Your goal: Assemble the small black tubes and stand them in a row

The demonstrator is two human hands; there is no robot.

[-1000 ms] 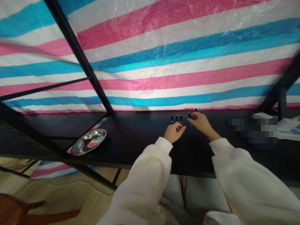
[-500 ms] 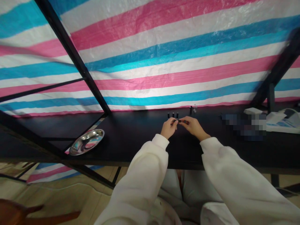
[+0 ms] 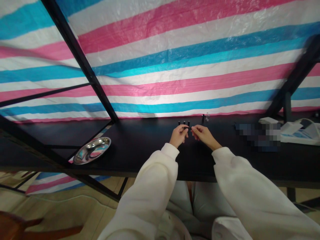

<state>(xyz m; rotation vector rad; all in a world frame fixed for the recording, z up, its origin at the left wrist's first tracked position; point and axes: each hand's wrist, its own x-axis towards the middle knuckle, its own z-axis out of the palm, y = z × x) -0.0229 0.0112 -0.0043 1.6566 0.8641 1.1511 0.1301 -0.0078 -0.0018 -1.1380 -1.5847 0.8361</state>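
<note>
My left hand and my right hand meet over the black table, both in white sleeves. Between their pinched fingertips they hold a small black tube lying sideways. Just behind the hands a short row of small black tubes stands upright on the table. A further black tube stands a little to the right, beside a tiny clear item.
A shiny metal tray lies at the table's left end. Black frame bars cross in front of a pink, blue and white striped tarp. White papers and boxes lie at the far right. A brown chair is at the lower left.
A second ago my right hand reached at a tube by the far edge while my left hand waited. Both hands have since come together, pinching one small tube between them.
</note>
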